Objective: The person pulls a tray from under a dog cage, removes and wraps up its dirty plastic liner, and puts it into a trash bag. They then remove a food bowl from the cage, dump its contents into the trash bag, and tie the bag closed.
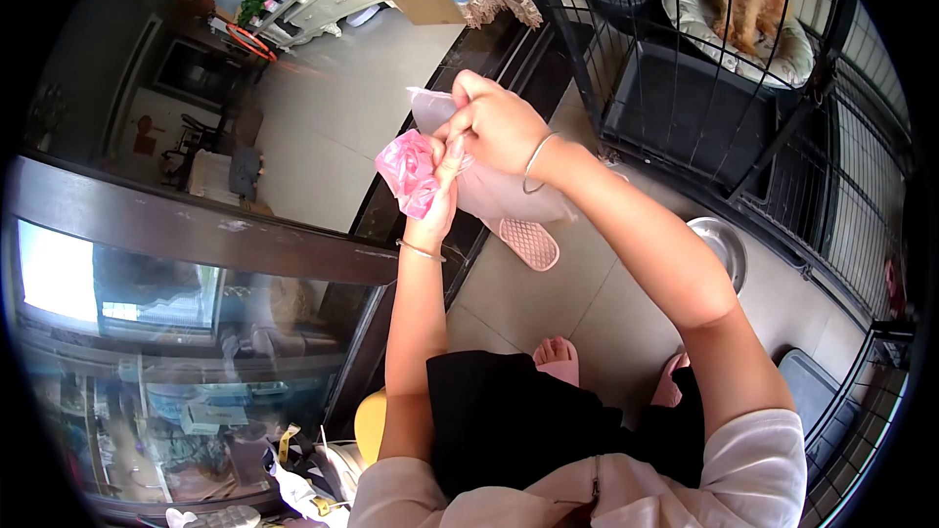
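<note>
My left hand (442,181) is closed around a crumpled pink plastic bag (407,172), which bulges out on its left side. Right against it, my right hand (501,129) has its fingers bent into a pinch. A thin translucent, pale pinkish plastic bag (499,194) hangs behind and below both hands, with one end sticking up to the left of my right knuckles. My right fingers seem to grip this pale bag, though the exact contact is hidden. Whether the two pieces of plastic are joined cannot be seen.
A black wire cage (685,108) stands at upper right, with a dog (748,5) on a cushioned bed inside. A metal bowl (736,259) and a loose pink slipper (528,242) lie on the tiles. A dark-framed glass door (196,230) runs along the left.
</note>
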Tool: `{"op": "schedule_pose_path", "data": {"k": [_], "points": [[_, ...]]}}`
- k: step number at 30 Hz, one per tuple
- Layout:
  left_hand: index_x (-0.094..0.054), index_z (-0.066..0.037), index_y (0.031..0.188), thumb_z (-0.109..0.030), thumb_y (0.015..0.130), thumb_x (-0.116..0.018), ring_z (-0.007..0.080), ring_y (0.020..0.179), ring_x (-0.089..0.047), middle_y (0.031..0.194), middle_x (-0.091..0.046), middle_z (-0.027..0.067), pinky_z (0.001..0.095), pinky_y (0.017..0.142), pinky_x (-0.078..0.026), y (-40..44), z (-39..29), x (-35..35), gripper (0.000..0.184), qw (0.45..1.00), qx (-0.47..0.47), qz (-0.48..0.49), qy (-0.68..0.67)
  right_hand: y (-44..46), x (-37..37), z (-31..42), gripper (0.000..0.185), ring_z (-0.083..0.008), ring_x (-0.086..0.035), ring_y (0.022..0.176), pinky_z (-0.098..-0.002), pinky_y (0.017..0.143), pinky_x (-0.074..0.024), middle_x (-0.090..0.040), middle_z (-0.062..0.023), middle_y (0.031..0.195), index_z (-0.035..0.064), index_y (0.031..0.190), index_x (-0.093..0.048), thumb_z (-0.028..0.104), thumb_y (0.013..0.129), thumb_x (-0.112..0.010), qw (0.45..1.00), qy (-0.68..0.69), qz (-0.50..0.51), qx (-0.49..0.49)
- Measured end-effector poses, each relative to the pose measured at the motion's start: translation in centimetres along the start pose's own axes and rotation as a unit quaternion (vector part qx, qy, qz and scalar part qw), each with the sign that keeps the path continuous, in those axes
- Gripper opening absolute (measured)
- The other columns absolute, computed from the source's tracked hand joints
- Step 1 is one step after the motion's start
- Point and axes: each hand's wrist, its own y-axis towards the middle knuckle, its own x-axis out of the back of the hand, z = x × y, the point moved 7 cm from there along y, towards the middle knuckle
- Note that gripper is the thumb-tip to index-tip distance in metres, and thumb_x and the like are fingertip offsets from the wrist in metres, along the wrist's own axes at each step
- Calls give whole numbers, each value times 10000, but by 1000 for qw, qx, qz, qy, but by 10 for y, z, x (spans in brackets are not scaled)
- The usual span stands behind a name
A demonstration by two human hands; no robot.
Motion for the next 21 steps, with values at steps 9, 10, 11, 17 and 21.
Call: {"op": "schedule_pose_path", "data": {"k": [9, 10, 11, 17, 21], "points": [[-414, -82, 730, -37, 765, -570, 142, 921, -490, 963, -539, 57, 304, 860, -395, -7, 12, -1, 166, 999, 38, 28, -3, -8, -3, -14, 53, -271, -535, 796, -323, 718, -459, -502, -130, 803, 38, 642, -629, -1, 641, -594, 992, 121, 11, -32], [-460, -59, 790, -40, 772, -564, 143, 922, -496, 969, -542, 58, 302, 850, -404, -8, 15, 2, 107, 997, 43, 17, 69, -10, -4, -15, 53, -271, -535, 796, -323, 718, -459, -502, -130, 803, 38, 642, -629, -1, 641, -594, 992, 120, 11, -33], [-506, -37, 850, -44, 778, -558, 145, 923, -502, 974, -544, 58, 300, 841, -413, -10, 17, 6, 89, 989, 47, 5, 141, -12, -5, -14, 57, -265, -537, 775, -323, 704, -462, -502, -125, 789, 35, 648, -617, -15, 635, -593, 993, 119, -5, -19], [-519, -54, 833, -125, 848, -531, 93, 803, -474, 839, -506, -5, 256, 730, -410, -11, 18, 7, 73, 968, -13, -87, 237, -11, -2, -21, 139, -138, -514, 655, -253, 597, -430, -450, -52, 781, 30, 713, -531, -98, 680, -576, 974, 217, -42, -55], [-537, -43, 841, -144, 864, -535, 95, 800, -482, 841, -522, 2, 257, 725, -415, -6, 20, 11, 104, 972, 3, -112, 205, -14, 6, -17, 159, -127, -498, 646, -248, 574, -415, -433, -46, 796, 30, 745, -489, -107, 701, -555, 973, 223, -60, -18]]}}
